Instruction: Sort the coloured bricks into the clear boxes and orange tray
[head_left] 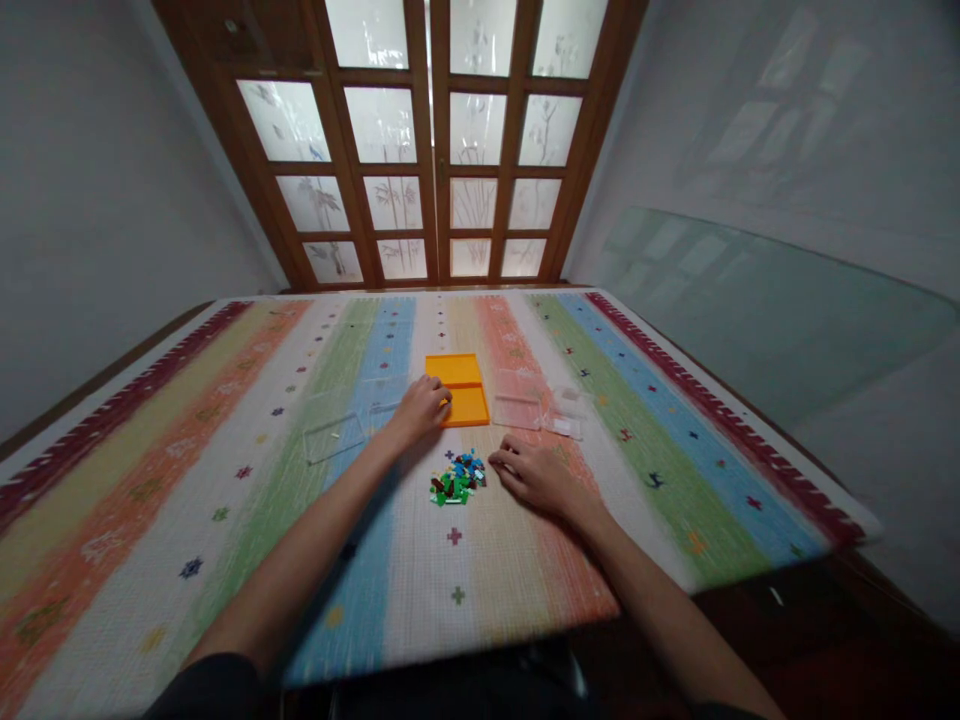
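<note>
My left hand (421, 407) reaches forward with its fingers curled and rests against the near left corner of an orange tray (459, 388); whether it grips the tray I cannot make out. My right hand (534, 472) lies on the striped cloth with fingers bent together, just right of a small heap of coloured bricks (457, 478), green, blue, red and black. Its fingertips point toward the heap, a little apart from it.
A striped multicoloured cloth (225, 470) covers the table. Clear plastic lids or boxes lie left of the tray (334, 428) and right of it (541, 408). A wooden glazed door (439, 140) stands behind the table. A glass sheet (750, 310) leans against the right wall.
</note>
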